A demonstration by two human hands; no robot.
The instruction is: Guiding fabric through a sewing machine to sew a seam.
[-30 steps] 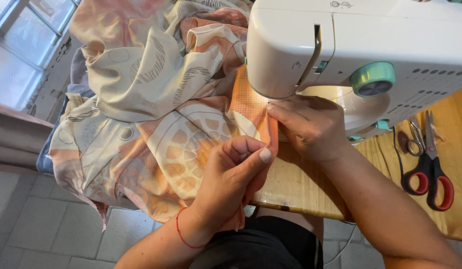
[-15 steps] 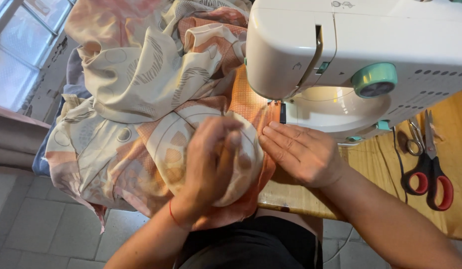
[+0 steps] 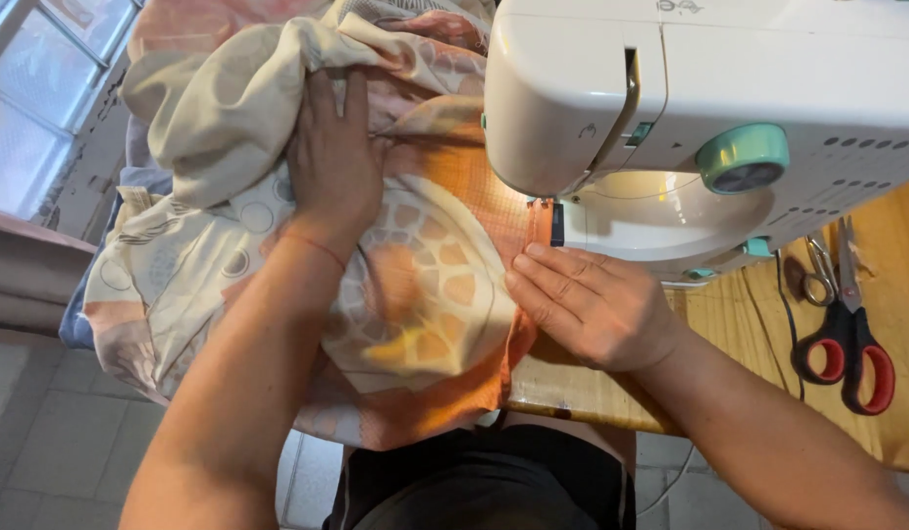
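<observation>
The patterned fabric (image 3: 415, 294), a soft, crumpled cloth in cream, peach and orange with rounded tile-like shapes, fills the centre and upper left of the frame, its orange checked edge running under the head of the sewing machine (image 3: 709, 108); the left hand (image 3: 335, 157) lies palm down on the bunched folds at upper centre-left, fingers stretched nearly straight and slightly spread, pressing rather than gripping; the right hand (image 3: 592, 304) rests flat at centre right, fingers extended and close together, tips touching the fabric edge just beside the needle area; the machine is smooth white plastic with a round teal dial (image 3: 741, 157); beneath it a grained wooden table (image 3: 729, 324); red-handled scissors (image 3: 852, 344) lie at the right edge.
</observation>
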